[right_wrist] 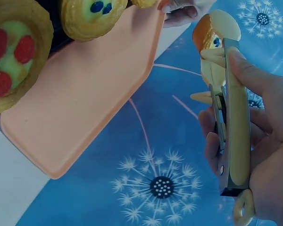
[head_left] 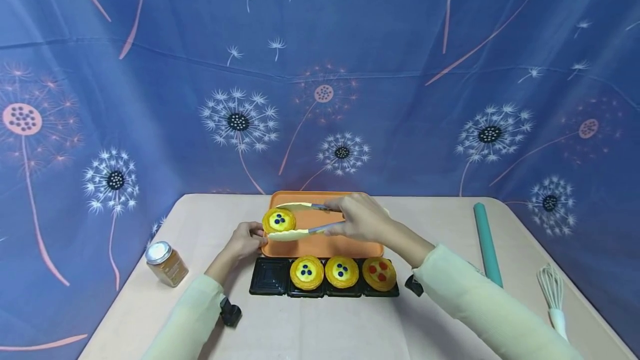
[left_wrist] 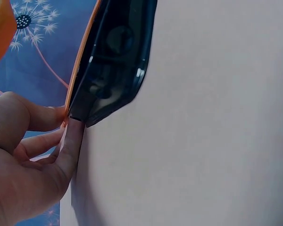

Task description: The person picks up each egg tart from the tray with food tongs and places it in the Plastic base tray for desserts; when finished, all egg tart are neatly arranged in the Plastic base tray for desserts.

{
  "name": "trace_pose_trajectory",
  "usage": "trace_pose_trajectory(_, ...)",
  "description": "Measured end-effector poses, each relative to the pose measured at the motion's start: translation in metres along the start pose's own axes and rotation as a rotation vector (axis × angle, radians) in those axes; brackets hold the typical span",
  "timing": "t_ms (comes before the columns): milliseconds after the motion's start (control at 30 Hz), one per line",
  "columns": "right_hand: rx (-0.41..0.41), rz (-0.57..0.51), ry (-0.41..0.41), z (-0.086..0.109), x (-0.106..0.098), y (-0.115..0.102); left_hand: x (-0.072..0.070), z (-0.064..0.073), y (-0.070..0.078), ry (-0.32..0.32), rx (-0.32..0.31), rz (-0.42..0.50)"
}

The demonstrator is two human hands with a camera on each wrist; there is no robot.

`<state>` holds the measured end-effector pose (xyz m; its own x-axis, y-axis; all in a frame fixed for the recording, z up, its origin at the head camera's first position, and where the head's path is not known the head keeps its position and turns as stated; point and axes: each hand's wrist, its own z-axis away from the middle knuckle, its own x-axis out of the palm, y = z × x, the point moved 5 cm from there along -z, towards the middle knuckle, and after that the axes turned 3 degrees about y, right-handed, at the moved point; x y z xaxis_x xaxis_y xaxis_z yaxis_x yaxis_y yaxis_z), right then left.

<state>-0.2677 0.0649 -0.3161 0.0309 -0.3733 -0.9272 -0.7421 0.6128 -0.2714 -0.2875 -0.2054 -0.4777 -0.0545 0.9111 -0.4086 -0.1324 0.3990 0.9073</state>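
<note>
My right hand [head_left: 362,216] grips a pair of tongs [right_wrist: 237,117] with cream-coloured tips. Between those tips is a tart topped with blueberries [head_left: 279,220], raised over the left end of the orange tray [head_left: 320,246]. My left hand [head_left: 246,240] pinches that tray's left rim between thumb and fingers, as the left wrist view shows. In front of it lies a black tray with square compartments [head_left: 270,276]. Its leftmost compartment is bare; two blueberry tarts [head_left: 306,273] and a tart with red berries [head_left: 379,274] fill the others.
At the left of the table stands a jar with a silver lid [head_left: 167,264]. A teal rolling rod [head_left: 487,243] and a whisk with a white handle [head_left: 552,299] lie on the right. Blue dandelion-print cloth [head_left: 400,126] hangs behind the table.
</note>
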Motion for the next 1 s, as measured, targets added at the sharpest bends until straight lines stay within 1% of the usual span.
trace_pose_trajectory(100,-0.027,0.020,0.008,0.004,-0.003,-0.004,0.002,-0.001,0.000,-0.008,0.013,0.001)
trace_pose_trajectory(167,-0.040,0.017,0.016,0.006,-0.004,-0.006,0.002,-0.003,0.001,-0.003,0.022,-0.001)
trace_pose_trajectory(233,-0.050,0.008,0.017,0.008,-0.004,-0.009,0.003,-0.003,0.001,-0.008,0.043,-0.012)
trace_pose_trajectory(367,-0.072,-0.030,-0.006,0.011,0.000,-0.016,0.000,-0.002,-0.001,0.007,0.051,-0.034)
trace_pose_trajectory(433,-0.075,-0.035,-0.021,0.012,0.001,-0.019,-0.001,-0.001,-0.002,0.017,0.048,-0.047)
trace_pose_trajectory(500,-0.067,-0.033,-0.032,0.014,0.002,-0.020,-0.001,-0.002,0.000,0.019,0.064,-0.062)
trace_pose_trajectory(633,-0.054,-0.030,-0.065,0.015,0.005,-0.022,0.000,-0.002,0.003,-0.002,0.083,-0.065)
trace_pose_trajectory(767,-0.054,-0.032,-0.107,0.015,0.011,-0.024,0.001,-0.003,0.003,-0.015,0.071,-0.051)
trace_pose_trajectory(867,-0.060,-0.020,-0.128,0.014,0.017,-0.027,0.000,-0.003,0.002,-0.006,0.053,-0.050)
trace_pose_trajectory(1000,-0.066,0.005,-0.163,0.014,0.027,-0.032,-0.001,0.001,0.002,-0.005,0.052,-0.035)
